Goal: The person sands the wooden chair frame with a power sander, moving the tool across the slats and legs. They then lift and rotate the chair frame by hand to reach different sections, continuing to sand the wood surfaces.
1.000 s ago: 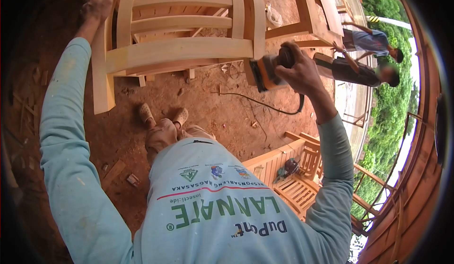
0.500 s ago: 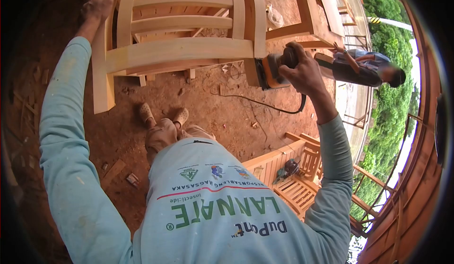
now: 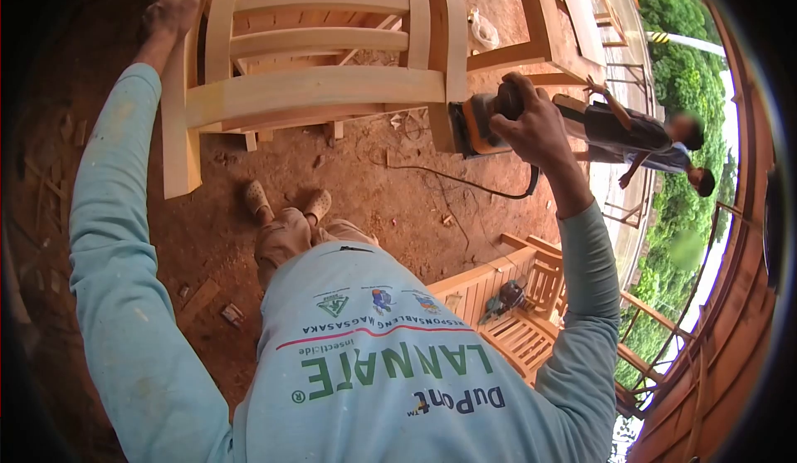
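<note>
An unpainted wooden bench frame [image 3: 315, 91] with slats fills the upper middle of the head view. My left hand [image 3: 172, 13] is closed around the top of its left post. At the right, my right hand [image 3: 535, 124] grips the knob of an orange and black power sander [image 3: 476, 124]. The sander's pad is against the frame's right post, just below the end of the wide rail. A dark cord [image 3: 465, 183] runs from the sander down to the ground. The pad's contact face is hidden from me.
Below right stands a finished-looking slatted bench [image 3: 519, 338] with a green power tool [image 3: 505, 299] on its seat. More wooden framing [image 3: 540, 15] is at the upper right. Two people [image 3: 627, 127] are beyond it. A white plastic bag [image 3: 483, 30] lies on the dirt ground [image 3: 390, 231].
My hands, the sander and the bench frame look almost unmoved. In the background, the people have shifted, and two now show separately where they overlapped before.
</note>
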`<state>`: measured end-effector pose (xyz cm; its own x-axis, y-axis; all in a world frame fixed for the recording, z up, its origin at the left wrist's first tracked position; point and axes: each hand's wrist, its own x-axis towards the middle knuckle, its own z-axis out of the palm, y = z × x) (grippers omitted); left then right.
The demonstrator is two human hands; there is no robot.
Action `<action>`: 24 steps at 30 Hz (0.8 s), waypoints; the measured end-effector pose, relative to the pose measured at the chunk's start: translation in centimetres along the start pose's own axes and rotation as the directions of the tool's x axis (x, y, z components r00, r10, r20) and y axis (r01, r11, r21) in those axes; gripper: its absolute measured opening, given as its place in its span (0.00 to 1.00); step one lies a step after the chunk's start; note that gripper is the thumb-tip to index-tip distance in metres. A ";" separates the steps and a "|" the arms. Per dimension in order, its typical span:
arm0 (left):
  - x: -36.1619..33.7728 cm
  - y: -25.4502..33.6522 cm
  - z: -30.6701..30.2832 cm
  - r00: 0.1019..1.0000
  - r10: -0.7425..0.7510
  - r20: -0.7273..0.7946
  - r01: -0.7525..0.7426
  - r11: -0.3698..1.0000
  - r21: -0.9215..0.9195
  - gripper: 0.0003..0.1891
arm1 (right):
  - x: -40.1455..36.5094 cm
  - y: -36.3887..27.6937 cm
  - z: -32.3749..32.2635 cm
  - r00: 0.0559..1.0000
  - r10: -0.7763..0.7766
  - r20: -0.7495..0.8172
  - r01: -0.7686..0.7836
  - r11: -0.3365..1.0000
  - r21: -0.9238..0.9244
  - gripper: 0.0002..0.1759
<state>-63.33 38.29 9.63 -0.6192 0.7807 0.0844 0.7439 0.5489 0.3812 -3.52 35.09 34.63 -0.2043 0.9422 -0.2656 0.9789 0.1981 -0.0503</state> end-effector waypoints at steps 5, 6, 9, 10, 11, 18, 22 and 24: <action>0.4 -0.4 0.4 1.000 -0.002 0.005 0.002 1.000 -0.006 0.42 | -0.8 2.6 -1.1 0.985 -0.065 0.163 0.059 0.997 0.042 0.46; 0.4 -0.3 0.5 1.000 -0.006 0.005 0.006 1.000 -0.010 0.42 | -1.0 2.6 -1.4 0.977 -0.077 0.198 0.073 0.997 0.028 0.46; 0.6 -0.5 0.5 1.000 0.007 0.017 -0.007 1.000 -0.019 0.45 | -0.8 1.8 -1.3 0.978 -0.076 0.192 0.072 0.997 0.028 0.45; 0.8 -0.5 0.5 1.000 0.015 0.022 -0.015 1.000 -0.023 0.47 | -0.4 1.4 -1.1 0.980 -0.062 0.187 0.058 0.998 0.028 0.45; 0.6 -0.3 0.4 1.000 0.009 0.013 -0.009 1.000 -0.015 0.45 | 0.1 1.1 -0.8 0.986 -0.051 0.158 0.046 0.998 0.034 0.45; -0.3 0.5 -0.7 0.999 -0.011 0.030 0.011 1.000 -0.005 0.43 | 0.1 0.7 0.6 0.991 -0.129 0.025 0.128 0.990 0.054 0.44; -0.7 0.6 -0.8 0.999 -0.047 0.020 0.047 0.999 -0.009 0.42 | -1.6 0.6 -1.6 0.970 -0.095 0.224 0.083 0.995 0.063 0.44; -0.4 0.4 -0.3 0.999 -0.034 0.006 0.034 0.999 -0.024 0.42 | -1.6 1.0 -1.7 0.973 -0.082 0.215 0.066 0.995 0.079 0.44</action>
<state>-62.86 38.15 10.02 -0.6426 0.7634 0.0656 0.7160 0.5678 0.4062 -2.21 34.19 36.65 -0.2776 0.8428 -0.4612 0.9606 0.2380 -0.1434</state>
